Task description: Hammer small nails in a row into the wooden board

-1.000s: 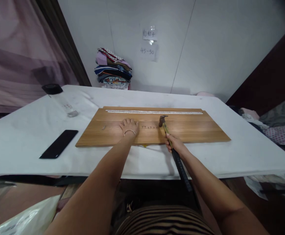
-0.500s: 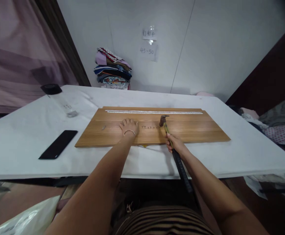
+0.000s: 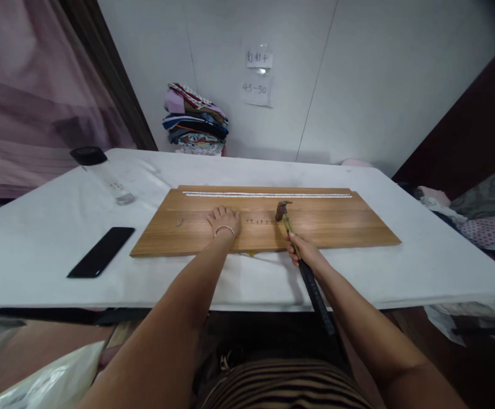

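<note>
We record one bench (image 3: 401, 267) under white cloth. On its left part: a black phone (image 3: 101, 252), lying flat; behind it, a clear bottle (image 3: 105, 176) with a black lid. At the far edge, toward the left, a stack of folded fabrics (image 3: 196, 122), mixed colours, against a pale wall (image 3: 358, 85). On that wall, two handwritten paper notes (image 3: 256, 91), one above the other, the lower reading "45-50". Far left, a pinkish curtain (image 3: 21, 85). Lower left, a whitish plastic bag (image 3: 51, 380). Far right, dotted material (image 3: 492, 233), probably cloth, though we see it dimly.
</note>
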Available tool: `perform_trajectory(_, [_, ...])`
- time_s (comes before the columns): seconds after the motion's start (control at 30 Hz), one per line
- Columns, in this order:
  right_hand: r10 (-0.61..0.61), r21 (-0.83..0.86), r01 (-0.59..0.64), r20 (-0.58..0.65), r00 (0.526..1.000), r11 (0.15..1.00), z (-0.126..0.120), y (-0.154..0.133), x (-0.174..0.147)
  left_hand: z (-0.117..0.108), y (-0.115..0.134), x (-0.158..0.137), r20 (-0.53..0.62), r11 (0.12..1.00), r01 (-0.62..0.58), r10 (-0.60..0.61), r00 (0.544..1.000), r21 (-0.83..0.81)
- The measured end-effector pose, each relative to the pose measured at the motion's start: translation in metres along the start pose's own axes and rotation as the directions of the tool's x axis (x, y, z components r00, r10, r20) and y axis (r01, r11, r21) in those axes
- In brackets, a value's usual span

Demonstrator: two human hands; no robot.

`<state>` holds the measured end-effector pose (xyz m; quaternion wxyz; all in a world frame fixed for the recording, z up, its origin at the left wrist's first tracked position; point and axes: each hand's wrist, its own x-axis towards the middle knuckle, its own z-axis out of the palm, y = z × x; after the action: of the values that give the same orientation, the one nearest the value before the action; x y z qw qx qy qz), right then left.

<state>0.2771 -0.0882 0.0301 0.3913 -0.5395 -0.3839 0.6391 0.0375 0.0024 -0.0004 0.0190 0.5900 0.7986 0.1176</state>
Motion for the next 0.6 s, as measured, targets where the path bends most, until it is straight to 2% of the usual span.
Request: perform_trajectory(0.6, [-0.024, 0.010, 0.024, -0.005, 1.000, 1.000, 0.0022, 0.0019, 0.0030, -0.0010, 0.0008, 0.0004, 0.007, 0.999, 0.013, -0.013, 1.000, -0.046])
